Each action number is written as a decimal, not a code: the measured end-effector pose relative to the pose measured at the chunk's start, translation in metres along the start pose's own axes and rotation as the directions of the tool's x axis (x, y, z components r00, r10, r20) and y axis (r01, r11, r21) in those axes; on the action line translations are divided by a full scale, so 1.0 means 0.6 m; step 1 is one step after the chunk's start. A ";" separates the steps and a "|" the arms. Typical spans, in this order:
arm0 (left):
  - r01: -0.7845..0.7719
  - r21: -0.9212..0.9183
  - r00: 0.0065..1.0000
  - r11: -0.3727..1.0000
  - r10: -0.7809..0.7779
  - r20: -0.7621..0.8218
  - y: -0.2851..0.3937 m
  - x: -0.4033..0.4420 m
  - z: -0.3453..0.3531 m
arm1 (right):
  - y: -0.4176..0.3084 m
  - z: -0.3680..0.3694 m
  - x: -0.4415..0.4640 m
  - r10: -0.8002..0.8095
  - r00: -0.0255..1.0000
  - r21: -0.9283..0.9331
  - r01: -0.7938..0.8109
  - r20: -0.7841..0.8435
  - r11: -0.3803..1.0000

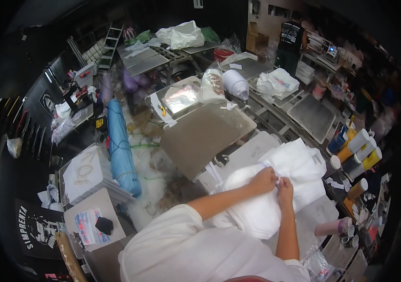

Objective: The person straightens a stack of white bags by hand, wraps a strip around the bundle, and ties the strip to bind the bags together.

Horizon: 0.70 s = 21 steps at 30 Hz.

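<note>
A large bundle of folded white cloth (245, 211) lies on the work table in front of me, its layers soft and bulging. A second part of the white cloth (299, 164) spreads to the right and away from me. Over the bundle, my left hand (263, 180) is closed, with its fingertips pinching what looks like a thin white strip (264, 164). My right hand (284, 189) is closed beside it, pinching at the same place. The two hands nearly touch. Exactly what lies between the fingertips is small and partly hidden.
Flat grey platens (205, 136) surround the bundle. Several ink bottles (355, 145) stand along the right side. A white cloth roll (235, 84) lies farther back. At left are a blue wrapped roll (121, 145) and a plastic bin (87, 174). Another person (290, 40) stands at the back.
</note>
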<state>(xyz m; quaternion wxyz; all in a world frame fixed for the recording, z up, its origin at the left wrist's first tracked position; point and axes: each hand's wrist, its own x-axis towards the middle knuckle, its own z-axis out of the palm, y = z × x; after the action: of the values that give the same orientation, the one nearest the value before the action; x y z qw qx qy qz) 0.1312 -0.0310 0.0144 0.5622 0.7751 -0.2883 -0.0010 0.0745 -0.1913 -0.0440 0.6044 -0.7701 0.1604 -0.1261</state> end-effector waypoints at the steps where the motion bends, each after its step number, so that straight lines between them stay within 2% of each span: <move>1: -0.005 0.003 1.000 1.000 0.005 -0.002 0.004 0.002 -0.007 | -0.004 0.004 0.000 -0.023 0.999 0.007 0.024 -0.028 1.000; 3: -0.109 0.072 0.990 0.991 0.102 0.098 0.007 0.004 -0.017 | -0.013 0.006 -0.001 -0.024 0.999 0.059 0.026 -0.026 0.998; 4: -0.109 0.072 0.990 0.991 0.102 0.096 0.001 0.007 -0.015 | -0.017 0.006 -0.003 -0.021 1.000 0.107 0.023 -0.024 0.994; 6: 0.050 0.058 0.987 0.997 -0.058 0.150 -0.008 0.020 -0.008 | -0.032 0.003 -0.006 -0.031 0.999 0.083 0.033 -0.025 0.996; 7: 0.046 0.054 0.987 0.997 -0.054 0.152 -0.004 0.020 -0.008 | -0.049 0.001 -0.013 -0.035 0.999 0.061 0.036 -0.029 0.997; 9: -0.130 0.178 0.977 0.975 0.095 0.191 0.000 0.022 -0.013 | -0.099 -0.017 -0.029 -0.015 0.999 0.048 0.017 -0.048 0.999; 10: -0.132 0.179 0.976 0.975 0.097 0.193 -0.008 0.023 -0.017 | -0.115 -0.020 -0.035 0.009 0.998 0.038 -0.007 -0.059 0.999; 11: -0.269 0.257 0.945 0.928 0.202 0.258 -0.016 0.028 -0.024 | -0.109 -0.033 -0.028 0.005 0.998 0.040 -0.003 -0.059 0.999; 12: -0.399 0.324 0.897 0.858 0.293 0.332 -0.022 0.031 -0.031 | -0.094 -0.056 -0.019 -0.082 0.991 -0.090 0.072 -0.107 0.993; 13: -0.396 0.322 0.897 0.860 0.288 0.335 -0.018 0.029 -0.040 | -0.082 -0.069 -0.020 -0.166 0.976 -0.223 0.131 -0.144 0.966; 15: -0.410 0.434 0.875 0.802 0.212 0.435 -0.005 0.041 -0.049 | -0.073 -0.074 -0.022 -0.172 0.972 -0.198 0.139 -0.160 0.970; 18: -0.363 0.483 0.901 0.797 0.168 0.400 0.003 0.039 -0.048 | -0.082 -0.073 -0.031 -0.150 0.975 -0.278 0.099 -0.167 0.955; 20: -0.352 0.509 0.907 0.786 0.152 0.393 0.019 0.034 -0.045 | -0.081 -0.082 -0.045 -0.286 0.947 -0.290 0.236 -0.144 0.928; 21: -0.335 0.496 0.907 0.801 0.131 0.400 0.032 0.037 -0.047 | -0.081 -0.091 -0.054 -0.281 0.946 -0.291 0.227 -0.160 0.929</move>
<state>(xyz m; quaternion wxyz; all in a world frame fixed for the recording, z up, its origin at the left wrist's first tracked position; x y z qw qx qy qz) 0.1504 -0.0203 0.0487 0.2493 0.8495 -0.4648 0.0162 0.0282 -0.2165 0.0160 0.4538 -0.8427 0.1340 -0.2570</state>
